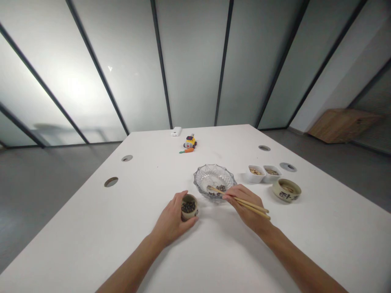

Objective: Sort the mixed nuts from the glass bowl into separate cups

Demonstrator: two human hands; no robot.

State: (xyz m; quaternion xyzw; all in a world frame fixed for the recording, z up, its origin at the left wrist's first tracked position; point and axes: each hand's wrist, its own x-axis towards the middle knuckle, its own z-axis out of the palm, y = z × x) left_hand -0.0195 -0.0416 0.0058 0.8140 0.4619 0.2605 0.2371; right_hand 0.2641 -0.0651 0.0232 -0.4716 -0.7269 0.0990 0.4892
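Observation:
My left hand (174, 215) is wrapped round a small beige cup (194, 213) on the white table. Dark beans (188, 206) lie inside that cup. In my right hand (246, 205) is a pair of wooden chopsticks (252, 205), their tips reaching down into a clear glass bowl (203, 175). Several dark beans (221, 188) rest at the bottom of the bowl, close to the chopstick tips. Whether a bean is pinched between the tips is too small to tell. The bowl stands just beyond both hands, right of the cup.
Two white dishes (255, 179) with small pieces in them stand right of the bowl, near a beige ceramic bowl (282, 194) with dark markings. Farther back are a yellow toy car (190, 141), an orange toy carrot (188, 150) and a white box (176, 131). Round holes (111, 182) pierce the table (146, 171).

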